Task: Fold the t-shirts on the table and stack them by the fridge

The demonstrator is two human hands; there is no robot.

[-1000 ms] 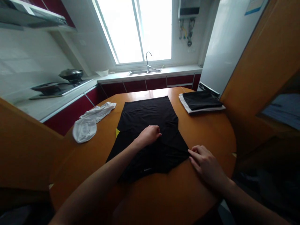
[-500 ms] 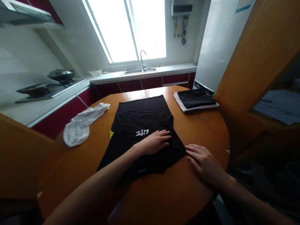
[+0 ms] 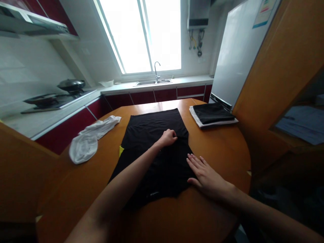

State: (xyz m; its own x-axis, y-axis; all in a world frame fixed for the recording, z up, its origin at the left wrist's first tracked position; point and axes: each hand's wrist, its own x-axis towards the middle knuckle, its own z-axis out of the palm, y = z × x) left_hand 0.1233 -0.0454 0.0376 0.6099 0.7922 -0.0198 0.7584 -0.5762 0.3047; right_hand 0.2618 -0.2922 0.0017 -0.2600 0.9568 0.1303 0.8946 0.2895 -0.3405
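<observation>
A black T-shirt lies spread on the round wooden table, with a small bit of yellow showing at its left edge. Near the shirt's middle right, my left hand is closed with the fingers curled, pinching the black cloth. My left forearm crosses the shirt. My right hand rests flat with its fingers stretched out, the fingertips on the shirt's right edge and the palm over the table.
A crumpled white garment lies on the left of the wooden table. At the back right is a stack of folded black and white clothes. Behind are a counter with a sink, a stove with pans and a refrigerator.
My left hand has gone from lying flat to closing on the cloth, slightly farther up. My right hand has moved left onto the shirt's edge. The white number is now out of sight.
</observation>
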